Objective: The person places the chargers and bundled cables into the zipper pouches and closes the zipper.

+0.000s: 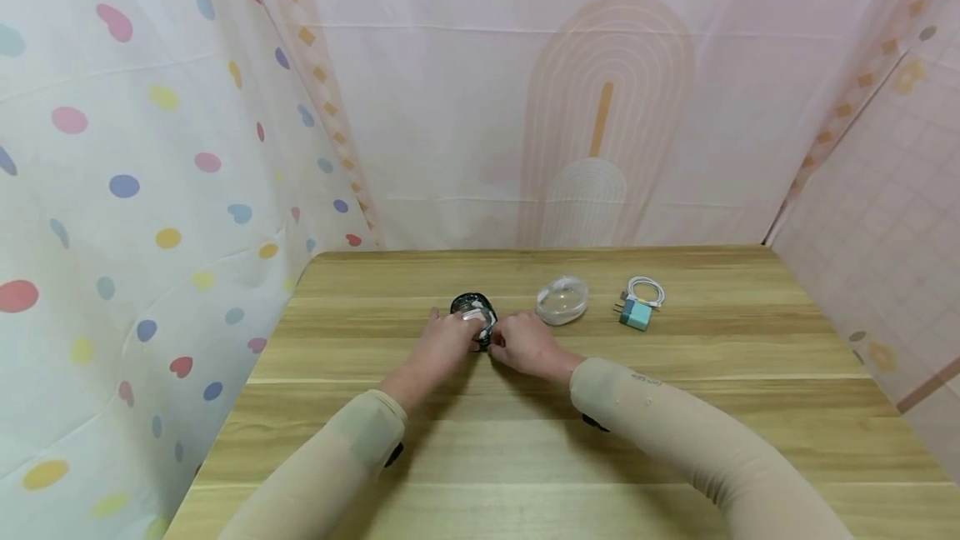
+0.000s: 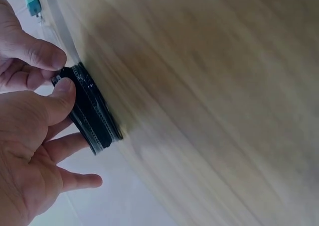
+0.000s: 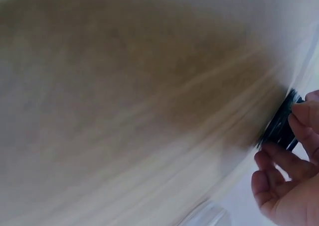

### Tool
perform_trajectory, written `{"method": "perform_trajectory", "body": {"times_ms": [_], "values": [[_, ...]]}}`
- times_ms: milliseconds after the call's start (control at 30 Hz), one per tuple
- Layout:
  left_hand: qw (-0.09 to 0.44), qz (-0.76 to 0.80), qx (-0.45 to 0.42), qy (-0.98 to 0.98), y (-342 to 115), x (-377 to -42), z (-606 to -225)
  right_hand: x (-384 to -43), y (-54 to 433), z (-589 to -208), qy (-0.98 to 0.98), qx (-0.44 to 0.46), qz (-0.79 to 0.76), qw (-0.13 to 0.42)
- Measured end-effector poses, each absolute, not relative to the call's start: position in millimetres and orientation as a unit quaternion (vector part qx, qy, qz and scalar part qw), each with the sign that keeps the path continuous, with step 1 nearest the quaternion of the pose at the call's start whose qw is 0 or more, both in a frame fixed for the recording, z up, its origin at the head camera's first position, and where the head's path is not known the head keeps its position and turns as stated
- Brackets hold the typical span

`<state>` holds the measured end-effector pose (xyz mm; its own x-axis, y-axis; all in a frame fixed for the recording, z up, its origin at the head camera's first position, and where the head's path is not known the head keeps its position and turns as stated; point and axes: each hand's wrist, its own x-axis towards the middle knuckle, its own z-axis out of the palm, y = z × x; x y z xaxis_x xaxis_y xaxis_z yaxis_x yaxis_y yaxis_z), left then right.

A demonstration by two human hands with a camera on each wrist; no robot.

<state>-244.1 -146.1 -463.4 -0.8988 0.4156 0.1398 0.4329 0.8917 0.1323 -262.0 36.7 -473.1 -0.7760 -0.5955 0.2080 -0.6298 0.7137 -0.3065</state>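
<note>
A small rounded black case [image 1: 474, 304] with a see-through top and something white showing in it is on the wooden table between my hands. Stitched lines like a zipper run along the case's black side [image 2: 92, 106] in the left wrist view. My left hand [image 1: 447, 342] grips it, thumb on the black side and fingers behind. At the case's near right edge, my right hand [image 1: 527, 344] pinches with thumb and forefinger; whatever small part lies between them is hidden. The right wrist view shows those right fingers [image 3: 304, 129] against the case.
Right of the hands lies a clear rounded plastic case or lid [image 1: 562, 301]. Farther right are a teal plug charger [image 1: 636, 314] and a coiled white cable [image 1: 647, 290]. Patterned curtains [image 1: 450, 107] hang behind the table [image 1: 525, 457] and along both sides.
</note>
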Motion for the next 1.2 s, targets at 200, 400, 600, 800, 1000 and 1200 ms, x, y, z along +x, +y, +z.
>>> {"method": "perform_trajectory", "body": {"times_ms": [200,400,600,800,1000,1200], "values": [[0.029,-0.107,-0.243,-0.964,-156.9,-249.8,-458.4,-265.5,37.4,-470.2,-0.922,0.342,0.180,0.019],[0.023,-0.074,-0.240,-0.968,-159.3,-248.5,-457.8,-262.0,33.9,-468.7,-0.925,0.335,0.178,0.025],[0.027,-0.045,-0.218,-0.975,-147.4,-239.4,-458.4,-258.1,32.0,-471.8,-0.927,0.330,0.169,0.061],[0.029,-0.033,-0.215,-0.976,-146.4,-240.4,-457.7,-255.1,29.7,-469.7,-0.933,0.318,0.157,0.061],[0.022,-0.069,-0.230,-0.970,-154.1,-242.5,-458.5,-258.2,30.6,-467.5,-0.945,0.290,0.146,0.047],[0.037,-0.089,-0.230,-0.968,-158.2,-239.0,-463.4,-263.6,32.7,-472.2,-0.942,0.294,0.155,0.042]]}}
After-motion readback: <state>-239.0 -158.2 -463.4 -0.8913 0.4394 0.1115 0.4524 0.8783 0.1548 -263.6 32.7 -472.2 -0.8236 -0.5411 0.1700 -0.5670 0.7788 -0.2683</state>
